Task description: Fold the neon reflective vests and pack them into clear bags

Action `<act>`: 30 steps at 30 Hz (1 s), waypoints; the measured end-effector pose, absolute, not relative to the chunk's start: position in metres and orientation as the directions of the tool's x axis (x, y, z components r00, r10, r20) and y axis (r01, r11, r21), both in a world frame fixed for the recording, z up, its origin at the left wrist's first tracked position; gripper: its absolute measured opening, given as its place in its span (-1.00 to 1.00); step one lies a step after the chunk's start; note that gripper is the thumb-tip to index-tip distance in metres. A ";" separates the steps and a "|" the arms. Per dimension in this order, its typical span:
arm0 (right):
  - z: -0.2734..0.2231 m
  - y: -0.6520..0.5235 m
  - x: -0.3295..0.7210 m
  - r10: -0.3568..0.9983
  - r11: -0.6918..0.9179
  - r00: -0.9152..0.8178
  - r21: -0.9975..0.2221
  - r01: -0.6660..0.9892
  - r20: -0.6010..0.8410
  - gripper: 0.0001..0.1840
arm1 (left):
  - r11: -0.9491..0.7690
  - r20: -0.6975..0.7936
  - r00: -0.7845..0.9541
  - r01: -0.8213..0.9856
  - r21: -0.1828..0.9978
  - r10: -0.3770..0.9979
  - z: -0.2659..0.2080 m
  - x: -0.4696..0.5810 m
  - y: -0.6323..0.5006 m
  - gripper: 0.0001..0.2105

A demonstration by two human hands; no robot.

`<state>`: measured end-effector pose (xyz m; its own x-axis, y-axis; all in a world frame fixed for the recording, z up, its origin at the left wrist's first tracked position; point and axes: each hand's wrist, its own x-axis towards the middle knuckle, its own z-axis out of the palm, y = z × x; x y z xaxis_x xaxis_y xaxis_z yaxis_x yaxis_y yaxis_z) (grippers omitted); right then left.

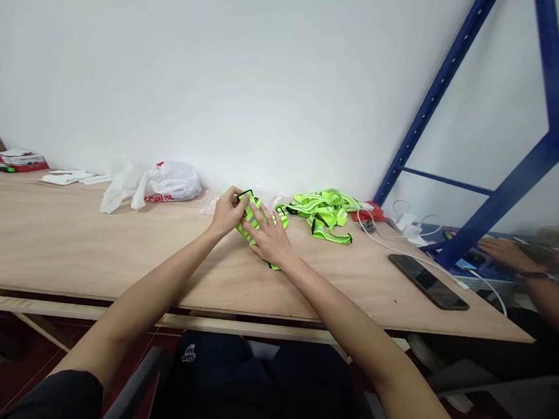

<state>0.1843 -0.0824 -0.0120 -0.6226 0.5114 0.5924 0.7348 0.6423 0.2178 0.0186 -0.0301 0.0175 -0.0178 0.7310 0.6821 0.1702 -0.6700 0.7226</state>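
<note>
My left hand [229, 211] pinches the upper left end of a folded neon-green reflective strap [247, 236], which has grey stripes and a black buckle or edge at its top. My right hand [272, 236] lies over the same strap from the right, its fingers stretched across the folds and gripping it. Parts of the strap stick out beyond the right hand, and its underside is hidden. Just to the right, a loose heap of similar green reflective straps [327, 208] with black fittings rests on the wooden table [90, 241].
A white plastic bag [179, 180] and white papers [73, 177] lie at the back left, near a red-and-white box [15, 160]. On the right are a phone [428, 282], white cables and a blue metal frame [436, 93]. Another person's hand [506, 252] is beyond it.
</note>
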 end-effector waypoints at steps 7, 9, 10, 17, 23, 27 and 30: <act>-0.006 -0.078 0.196 0.621 0.503 -0.612 0.349 0.791 0.491 -0.64 | -0.669 0.681 -0.066 0.144 0.730 0.729 0.010 0.008 -0.016 -0.76; -0.003 -0.080 0.201 0.679 0.496 -0.595 0.328 0.804 0.431 -0.56 | -0.656 0.671 -0.077 0.157 0.738 0.737 0.009 0.004 -0.013 -0.78; -0.002 -0.081 0.203 0.694 0.506 -0.599 0.321 0.801 0.400 -0.49 | -0.652 0.667 -0.073 0.154 0.742 0.742 0.008 0.003 -0.011 -0.79; -0.002 -0.088 0.191 0.767 0.481 -0.554 0.282 0.830 0.324 -0.42 | -0.694 0.694 0.108 0.254 0.673 0.712 0.003 0.008 -0.013 -0.82; -0.001 -0.082 0.195 0.829 0.376 -0.408 0.161 0.913 0.383 -0.51 | -0.658 0.660 0.131 0.346 0.669 0.740 -0.001 0.006 -0.014 -0.83; 0.003 -0.068 0.224 0.853 0.265 -0.251 0.036 0.964 0.458 -0.47 | -0.642 0.669 -0.034 0.248 0.726 0.743 0.002 -0.010 -0.004 -0.78; 0.005 -0.056 0.248 0.871 0.141 -0.044 -0.162 0.977 0.489 -0.45 | -0.635 0.653 -0.130 0.154 0.757 0.746 0.007 -0.024 0.003 -0.71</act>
<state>0.2481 -0.0564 0.0049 -0.0443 0.8710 0.4894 0.9767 0.1407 -0.1621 -0.0236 0.0032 0.0070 -0.1299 0.7462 0.6529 0.1536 -0.6354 0.7568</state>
